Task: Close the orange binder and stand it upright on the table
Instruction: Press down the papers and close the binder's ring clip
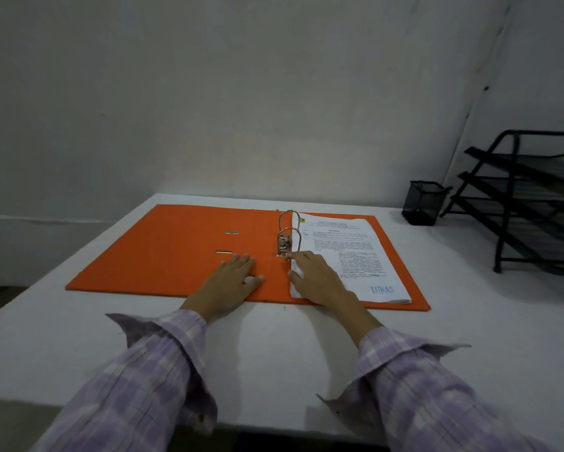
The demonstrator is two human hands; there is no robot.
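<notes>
The orange binder [163, 252] lies open and flat on the white table [274, 347]. Its metal ring mechanism [285, 238] stands near the spine, rings closed in arches. A stack of printed papers [349, 252] rests on the right half, threaded on the rings. My left hand [231, 283] lies flat, fingers spread, on the left cover beside the spine. My right hand [320, 280] rests on the papers' near left corner, its index fingertip touching the lever at the base of the mechanism. Neither hand grips anything.
A black mesh pen cup [422, 202] stands at the back right. A black tiered paper tray rack [528, 200] sits at the far right edge. The wall runs close behind the table. The table's left edge drops off beside the binder.
</notes>
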